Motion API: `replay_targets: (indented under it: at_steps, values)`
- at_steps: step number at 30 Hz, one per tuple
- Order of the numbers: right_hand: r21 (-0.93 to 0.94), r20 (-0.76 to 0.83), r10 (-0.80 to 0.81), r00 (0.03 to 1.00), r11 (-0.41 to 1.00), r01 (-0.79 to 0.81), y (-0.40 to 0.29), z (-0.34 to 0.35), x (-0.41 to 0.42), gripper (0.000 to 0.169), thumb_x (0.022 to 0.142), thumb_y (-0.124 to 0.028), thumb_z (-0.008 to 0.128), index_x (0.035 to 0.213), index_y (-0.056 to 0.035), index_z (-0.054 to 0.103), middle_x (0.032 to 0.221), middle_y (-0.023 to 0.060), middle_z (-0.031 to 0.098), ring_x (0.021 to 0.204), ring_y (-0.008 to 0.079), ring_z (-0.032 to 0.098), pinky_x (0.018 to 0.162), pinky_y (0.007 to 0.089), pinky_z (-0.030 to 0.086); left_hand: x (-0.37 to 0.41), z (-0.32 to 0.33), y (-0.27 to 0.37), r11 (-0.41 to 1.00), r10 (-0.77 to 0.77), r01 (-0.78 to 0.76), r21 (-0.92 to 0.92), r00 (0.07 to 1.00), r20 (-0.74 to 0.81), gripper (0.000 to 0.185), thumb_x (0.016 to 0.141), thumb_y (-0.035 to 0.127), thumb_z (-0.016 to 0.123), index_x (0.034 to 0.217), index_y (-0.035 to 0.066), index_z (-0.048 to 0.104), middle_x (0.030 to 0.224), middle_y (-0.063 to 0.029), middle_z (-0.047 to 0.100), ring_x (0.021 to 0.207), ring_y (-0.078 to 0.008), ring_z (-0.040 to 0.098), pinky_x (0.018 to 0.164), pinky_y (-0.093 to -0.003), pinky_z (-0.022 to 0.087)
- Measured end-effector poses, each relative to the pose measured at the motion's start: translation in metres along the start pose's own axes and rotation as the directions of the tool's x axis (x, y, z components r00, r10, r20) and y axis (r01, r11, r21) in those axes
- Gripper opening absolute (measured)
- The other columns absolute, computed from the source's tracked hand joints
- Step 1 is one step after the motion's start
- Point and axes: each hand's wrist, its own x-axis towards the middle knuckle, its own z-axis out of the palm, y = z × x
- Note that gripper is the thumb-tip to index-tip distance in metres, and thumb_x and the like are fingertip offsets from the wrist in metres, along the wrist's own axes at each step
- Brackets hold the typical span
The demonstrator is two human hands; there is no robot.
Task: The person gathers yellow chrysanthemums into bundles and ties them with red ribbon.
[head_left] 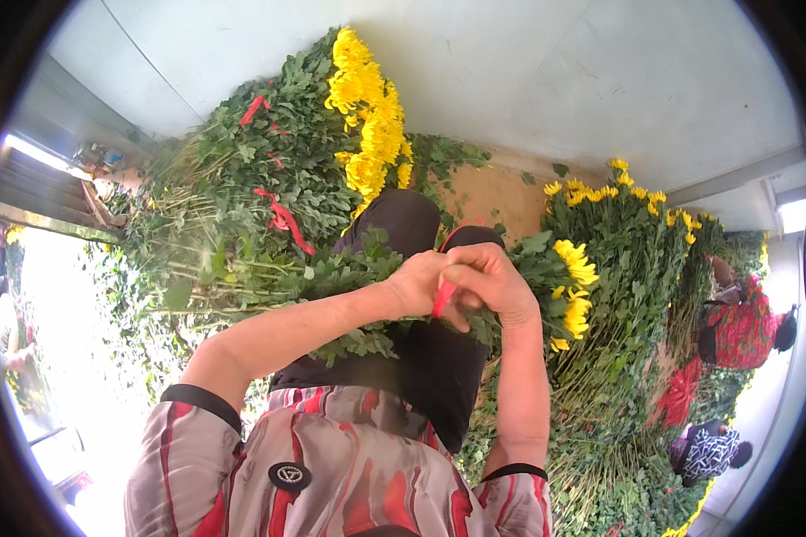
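A bunch of leafy yellow chrysanthemums (pixel 575 262) lies across my lap, its blooms to the right and its stems to the left. Over the bunch my two hands meet. My left hand (pixel 420 282) is closed at the stems beside the other hand, its fingers partly hidden. My right hand (pixel 487 278) pinches a red ribbon (pixel 444 299) between thumb and forefinger. A loop of the ribbon curves up near my knee, and one end hangs below the fingers. How the ribbon runs around the stems is hidden by the hands.
Ahead to the left lies a big pile of chrysanthemum bunches (pixel 295 154) with red ties (pixel 285 218). More bunches (pixel 604 288) cover the right side. A pale wall (pixel 510 74) rises in front. Two people (pixel 745 325) sit at the far right beside red ribbons (pixel 681 389); another person is at far left.
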Motion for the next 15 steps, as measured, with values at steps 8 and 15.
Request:
replay_targets:
  at_steps: [8, 15]
  values:
    - [0.433, -0.110, -0.046, 0.993, 0.897, 0.090, 0.031, -0.021, 0.000, 0.029, 0.095, -0.024, 0.068, 0.075, -0.0070, 0.056, 0.071, 0.0061, 0.061, 0.047, 0.0030, 0.035, 0.042, 0.0177, 0.024, -0.032, -0.021, 0.015, 0.978, -0.095, 0.099, -0.185, 0.995, 0.030, 0.058, 0.085, 0.031, 0.065, 0.132, -0.001, 0.052, 0.108, -0.0238, 0.067, 0.098, -0.0382, 0.066, 0.087, -0.0422, 0.050]
    - [0.312, -0.410, 0.005, 0.912, 0.940, 0.135, 0.016, -0.012, 0.025, 0.023, 0.092, -0.023, 0.064, 0.097, -0.0005, 0.069, 0.073, 0.0013, 0.062, 0.062, 0.0098, 0.052, 0.056, 0.0246, 0.040, -0.033, 0.006, 0.012, 0.967, -0.003, 0.045, 0.249, 0.986, -0.165, 0.024, 0.094, 0.009, 0.056, 0.116, 0.000, 0.059, 0.099, -0.0190, 0.068, 0.096, -0.0375, 0.067, 0.081, -0.0463, 0.053]
